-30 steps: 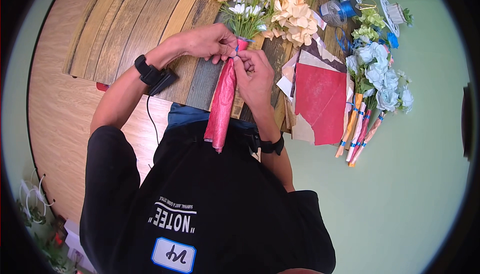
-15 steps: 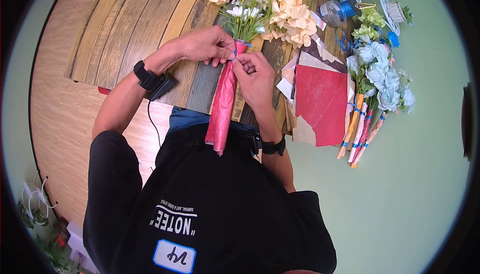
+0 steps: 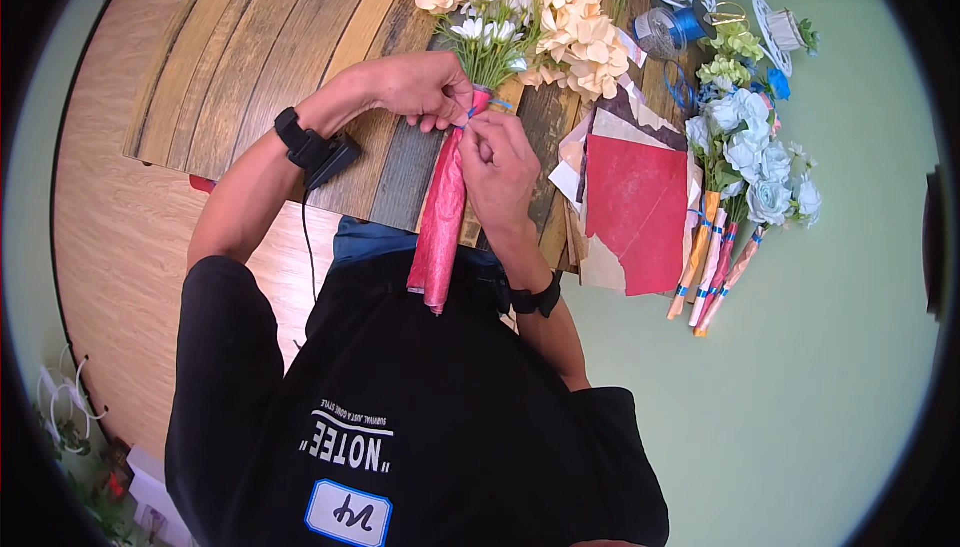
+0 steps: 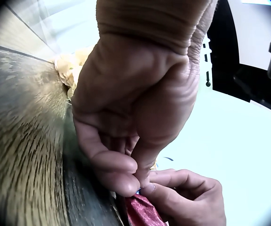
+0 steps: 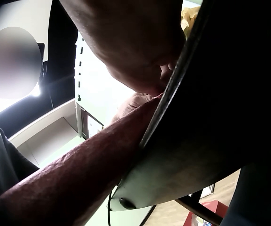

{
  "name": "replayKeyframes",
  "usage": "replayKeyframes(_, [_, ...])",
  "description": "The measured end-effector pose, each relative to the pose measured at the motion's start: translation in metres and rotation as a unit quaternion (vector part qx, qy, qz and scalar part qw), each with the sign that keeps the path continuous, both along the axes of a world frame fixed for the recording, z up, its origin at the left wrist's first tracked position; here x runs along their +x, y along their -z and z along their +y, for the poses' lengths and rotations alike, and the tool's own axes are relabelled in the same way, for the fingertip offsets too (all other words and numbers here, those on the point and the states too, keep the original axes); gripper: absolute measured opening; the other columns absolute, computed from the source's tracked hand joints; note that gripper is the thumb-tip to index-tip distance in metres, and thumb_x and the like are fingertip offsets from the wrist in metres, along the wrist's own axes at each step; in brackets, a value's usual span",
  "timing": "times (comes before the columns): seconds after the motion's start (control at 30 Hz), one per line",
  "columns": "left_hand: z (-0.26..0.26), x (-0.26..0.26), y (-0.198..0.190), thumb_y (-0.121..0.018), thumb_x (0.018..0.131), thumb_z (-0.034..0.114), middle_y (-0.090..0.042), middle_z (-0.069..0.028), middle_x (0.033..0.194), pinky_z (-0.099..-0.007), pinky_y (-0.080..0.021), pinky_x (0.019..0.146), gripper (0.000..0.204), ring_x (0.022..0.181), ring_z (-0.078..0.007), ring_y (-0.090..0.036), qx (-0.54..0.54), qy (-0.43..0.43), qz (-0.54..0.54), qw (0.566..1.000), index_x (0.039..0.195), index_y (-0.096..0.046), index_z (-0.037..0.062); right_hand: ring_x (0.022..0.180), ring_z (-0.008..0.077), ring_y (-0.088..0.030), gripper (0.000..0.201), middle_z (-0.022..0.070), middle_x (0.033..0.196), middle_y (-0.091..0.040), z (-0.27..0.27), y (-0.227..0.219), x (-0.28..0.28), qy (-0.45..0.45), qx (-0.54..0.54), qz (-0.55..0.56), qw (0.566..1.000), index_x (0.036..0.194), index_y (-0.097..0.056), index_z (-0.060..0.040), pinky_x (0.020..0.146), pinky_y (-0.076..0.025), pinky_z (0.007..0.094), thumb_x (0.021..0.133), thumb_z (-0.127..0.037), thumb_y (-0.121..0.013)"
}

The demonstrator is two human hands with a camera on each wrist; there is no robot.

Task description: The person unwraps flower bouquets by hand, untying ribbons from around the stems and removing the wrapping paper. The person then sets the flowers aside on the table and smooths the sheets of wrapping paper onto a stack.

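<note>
A bouquet of white daisies [image 3: 487, 29] has its stems rolled in crinkled red wrapping paper [image 3: 438, 222], which lies across the table edge toward the person's body. A thin blue ribbon [image 3: 497, 104] goes round the neck of the roll. My left hand [image 3: 420, 87] pinches the ribbon at the neck from the left. From the right, my right hand [image 3: 498, 165] pinches it at the same spot, fingers curled. In the left wrist view the fingertips of both hands meet over the red paper [image 4: 144, 211]. The knot itself is mostly hidden by fingers.
Peach flowers [image 3: 580, 32] lie beyond the daisies. To the right are red paper sheets [image 3: 637, 202], wrapped bunches with pale blue roses [image 3: 765, 162], a blue ribbon spool [image 3: 690, 23] and a white wire stand [image 3: 780, 32]. The wooden table [image 3: 240, 77] ends before the person's body.
My right hand has turned slightly, its fingers more curled by the ribbon. The left hand keeps its pinch at the neck of the wrapped stems.
</note>
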State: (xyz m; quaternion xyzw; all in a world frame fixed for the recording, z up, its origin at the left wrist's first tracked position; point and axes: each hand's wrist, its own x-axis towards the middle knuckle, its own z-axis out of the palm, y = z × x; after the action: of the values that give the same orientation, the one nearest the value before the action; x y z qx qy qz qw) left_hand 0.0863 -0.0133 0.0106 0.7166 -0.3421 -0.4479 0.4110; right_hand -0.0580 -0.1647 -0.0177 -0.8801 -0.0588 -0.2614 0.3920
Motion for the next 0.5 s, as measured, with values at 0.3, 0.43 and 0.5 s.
replayKeyframes(0.3, [0.0033,0.0005,0.0064,-0.067,0.094,0.014,-0.065,-0.0004,0.074,-0.0252,-0.048,0.052,0.012,0.062,-0.0098,-0.062,-0.022,-0.005,0.010,1.000,0.088,-0.071,0.0038,0.054,0.0107,-0.048,0.021,0.0080,0.093,-0.065,0.0016,0.0010,0.0041,0.032,-0.004,0.012,0.999,0.099,-0.068,-0.0010,0.052,-0.042,0.0270,0.080,0.007,-0.072])
replayKeyframes(0.43, [0.0021,0.0013,0.0051,-0.068,0.094,0.016,-0.064,-0.0004,0.070,-0.0259,-0.047,0.052,0.013,0.062,-0.0100,-0.061,-0.012,0.005,-0.009,1.000,0.088,-0.071,0.0044,0.054,0.0106,-0.047,0.025,0.0073,0.093,-0.064,0.0039,-0.0026,0.0036,0.017,-0.015,0.021,1.000,0.105,-0.070,-0.0019,0.053,-0.042,0.0272,0.081,0.007,-0.071])
replayKeyframes(0.5, [0.0013,0.0014,0.0019,-0.068,0.094,0.016,-0.064,-0.0007,0.069,-0.0262,-0.047,0.052,0.014,0.062,-0.0100,-0.061,-0.012,0.006,-0.014,1.000,0.087,-0.071,0.0043,0.057,0.0113,-0.049,0.030,0.0070,0.095,-0.064,0.0025,0.0012,0.0034,0.013,-0.036,0.010,0.999,0.111,-0.072,-0.0033,0.054,-0.043,0.0272,0.082,0.006,-0.071])
